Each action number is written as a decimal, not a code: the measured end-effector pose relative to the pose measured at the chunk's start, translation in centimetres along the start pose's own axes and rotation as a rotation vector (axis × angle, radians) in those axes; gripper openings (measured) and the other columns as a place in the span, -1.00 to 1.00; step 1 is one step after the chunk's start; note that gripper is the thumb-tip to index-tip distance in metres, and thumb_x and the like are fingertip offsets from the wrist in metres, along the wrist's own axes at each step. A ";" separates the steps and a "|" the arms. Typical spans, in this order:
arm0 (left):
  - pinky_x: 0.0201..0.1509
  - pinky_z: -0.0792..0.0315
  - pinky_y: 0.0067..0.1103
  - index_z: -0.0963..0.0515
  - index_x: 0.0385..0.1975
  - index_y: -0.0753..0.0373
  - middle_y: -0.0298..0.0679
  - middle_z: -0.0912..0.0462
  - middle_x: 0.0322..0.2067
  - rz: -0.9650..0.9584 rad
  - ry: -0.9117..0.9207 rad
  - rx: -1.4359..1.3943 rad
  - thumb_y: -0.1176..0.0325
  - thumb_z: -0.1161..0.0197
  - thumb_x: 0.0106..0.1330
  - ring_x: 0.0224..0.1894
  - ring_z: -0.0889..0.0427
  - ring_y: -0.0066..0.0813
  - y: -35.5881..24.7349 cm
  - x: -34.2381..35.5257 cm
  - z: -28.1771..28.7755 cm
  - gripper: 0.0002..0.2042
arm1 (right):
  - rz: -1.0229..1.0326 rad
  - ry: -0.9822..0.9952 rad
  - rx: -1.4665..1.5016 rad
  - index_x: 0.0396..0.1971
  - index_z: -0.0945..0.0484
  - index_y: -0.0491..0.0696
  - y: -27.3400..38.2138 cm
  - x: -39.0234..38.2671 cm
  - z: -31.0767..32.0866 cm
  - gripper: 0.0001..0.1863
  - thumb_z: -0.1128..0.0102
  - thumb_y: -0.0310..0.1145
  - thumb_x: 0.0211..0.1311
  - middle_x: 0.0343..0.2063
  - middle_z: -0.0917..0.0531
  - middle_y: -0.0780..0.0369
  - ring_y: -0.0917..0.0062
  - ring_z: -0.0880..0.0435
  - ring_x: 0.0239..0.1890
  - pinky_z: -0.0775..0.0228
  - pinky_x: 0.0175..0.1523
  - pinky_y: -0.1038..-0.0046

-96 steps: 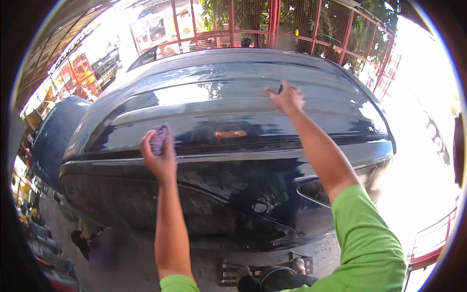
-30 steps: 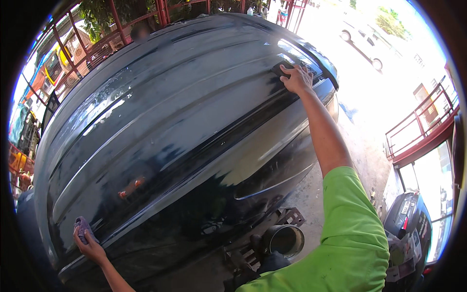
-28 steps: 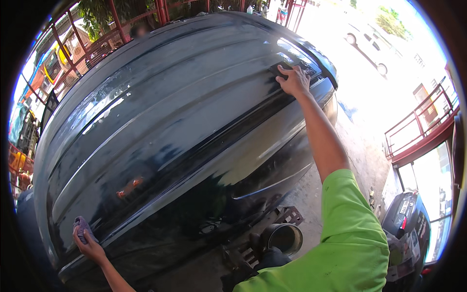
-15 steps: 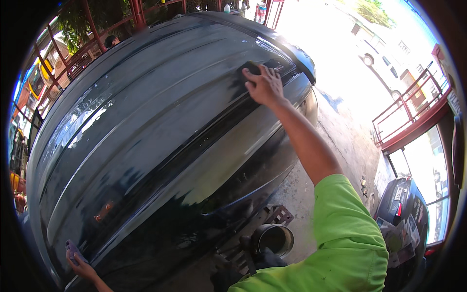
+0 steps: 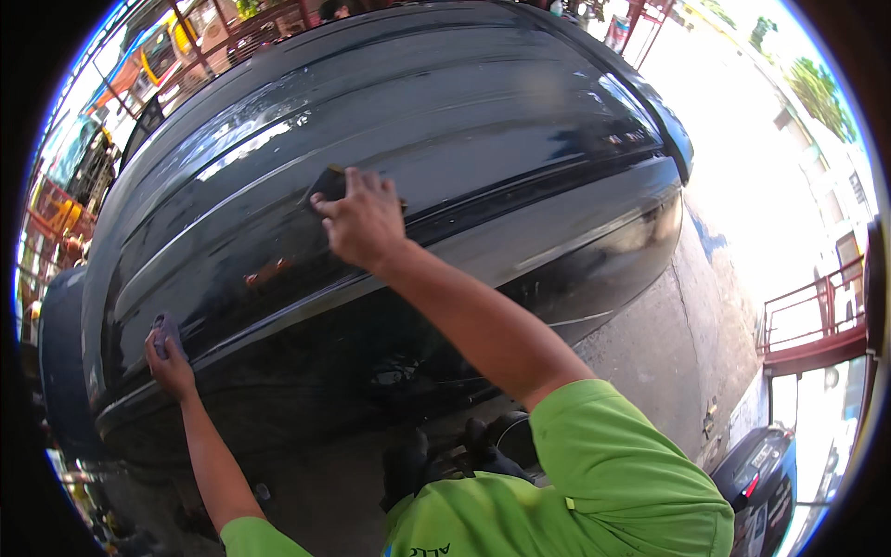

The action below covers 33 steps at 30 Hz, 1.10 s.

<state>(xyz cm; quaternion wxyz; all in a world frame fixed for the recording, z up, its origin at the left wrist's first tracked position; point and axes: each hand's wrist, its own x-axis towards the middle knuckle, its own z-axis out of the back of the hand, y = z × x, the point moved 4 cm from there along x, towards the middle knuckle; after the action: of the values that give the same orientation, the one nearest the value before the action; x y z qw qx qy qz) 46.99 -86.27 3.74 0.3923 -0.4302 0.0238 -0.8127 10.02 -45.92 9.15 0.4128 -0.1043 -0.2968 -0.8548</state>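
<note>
Below me spreads the ridged dark roof (image 5: pixel 483 107) of a large vehicle, glossy in places and dull in others. My right hand (image 5: pixel 367 221) presses a dark sponge-like pad (image 5: pixel 329 184) with a thin yellowish edge onto the middle of the roof, fingers over its top. Nearer and to the left, my left hand (image 5: pixel 172 369) is closed round a purple-grey sponge-like block (image 5: pixel 165 336), at the roof's near left edge. The pale streaked band (image 5: pixel 557 223) of the vehicle's side runs below the roof gutter.
Partly hidden by my right sleeve, a metal bucket (image 5: pixel 516 436) stands near my feet. A dark car (image 5: pixel 759 469) is parked at the lower right, under a red railing (image 5: pixel 817 306). Beyond the roof are red posts and a person's head (image 5: pixel 332 9).
My right hand has slid the dark pad left and nearer along the roof. The view has shifted, and more of my left arm shows. My left hand still holds the purple-grey block.
</note>
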 end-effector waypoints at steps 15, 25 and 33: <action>0.28 -0.54 -0.17 -0.63 0.02 0.17 -0.09 -0.73 0.11 0.017 -0.072 -0.155 0.29 -0.35 0.35 0.20 -0.68 0.06 -4.7 -0.6 2.0 -0.72 | 0.092 -0.068 -0.216 0.15 -0.81 0.46 11.1 5.4 -8.4 -0.59 -0.44 -0.09 0.30 0.29 -0.55 0.13 0.14 -0.51 0.32 -0.33 0.40 0.07; 0.22 -0.58 -0.18 -0.61 0.06 0.16 -0.10 -0.73 0.09 0.049 -0.031 -0.169 0.34 -0.31 0.30 0.17 -0.70 0.07 4.5 0.9 3.3 -0.68 | 0.288 0.340 0.047 0.41 -0.63 0.40 -1.6 8.2 0.1 -0.23 -0.58 -0.28 0.13 0.50 -0.49 0.12 0.12 -0.46 0.51 -0.26 0.60 0.15; 0.19 -0.60 -0.18 -0.62 0.07 0.13 -0.13 -0.74 0.07 0.033 -0.097 -0.181 0.28 -0.30 0.32 0.14 -0.73 0.06 4.0 0.6 3.9 -0.68 | 0.717 0.532 0.000 0.42 -0.60 0.50 13.3 11.1 -9.3 -0.24 -0.55 -0.34 0.20 0.58 -0.37 0.17 0.12 -0.43 0.50 -0.29 0.58 0.10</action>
<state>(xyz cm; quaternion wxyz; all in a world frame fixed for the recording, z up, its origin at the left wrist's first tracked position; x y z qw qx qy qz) 52.09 -88.28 5.05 0.3661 -0.5024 0.0851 -0.7787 13.83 -64.97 12.03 0.7452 0.0228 -0.1254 -0.6546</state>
